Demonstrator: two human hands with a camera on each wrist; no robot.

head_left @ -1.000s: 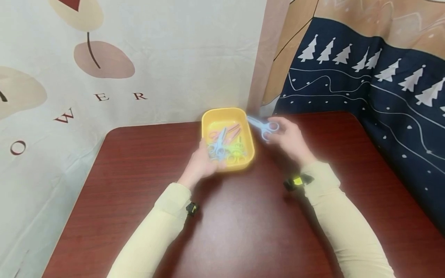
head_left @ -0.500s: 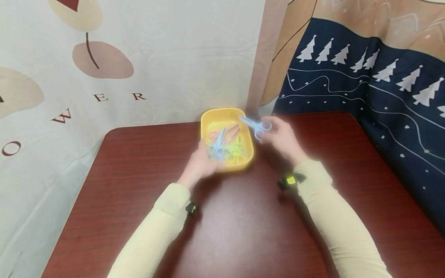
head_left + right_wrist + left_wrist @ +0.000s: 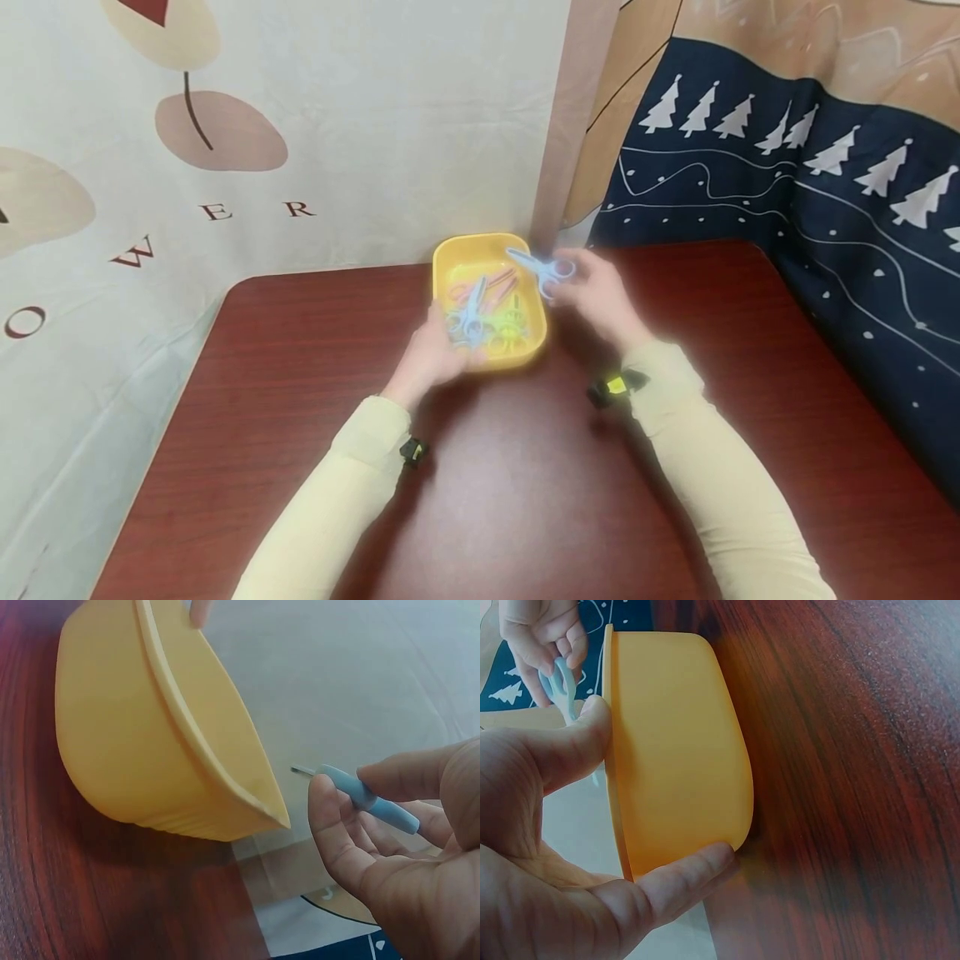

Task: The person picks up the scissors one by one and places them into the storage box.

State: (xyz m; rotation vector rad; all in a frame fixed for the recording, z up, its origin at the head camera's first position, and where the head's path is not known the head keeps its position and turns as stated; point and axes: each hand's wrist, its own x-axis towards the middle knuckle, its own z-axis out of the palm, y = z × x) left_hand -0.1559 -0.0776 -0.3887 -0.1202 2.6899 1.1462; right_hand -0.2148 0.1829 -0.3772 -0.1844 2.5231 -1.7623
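Observation:
My left hand (image 3: 431,350) holds a yellow plastic basket (image 3: 467,254) at its near-left side; in the left wrist view the thumb is at the rim and a finger lies along the wall (image 3: 679,750). Light-blue scissors (image 3: 527,261) are pinched by their handles in my right hand (image 3: 596,292), blades pointing left over the basket's far-right rim. Seen edge-on in the right wrist view, the scissors (image 3: 394,815) sit between thumb and fingers. Inside the basket lie blue scissors (image 3: 472,307), pink scissors (image 3: 501,287) and yellow-green scissors (image 3: 508,325), partly overlapping.
The basket stands on a dark red-brown wooden table (image 3: 315,358), near its back edge. Behind the table hangs a pale printed cloth (image 3: 390,150). A navy cloth with white trees (image 3: 705,179) covers the right side.
My right hand has moved left with the blue scissors, bringing their blades from beside the basket to over its rim. The left hand and basket have stayed in place.

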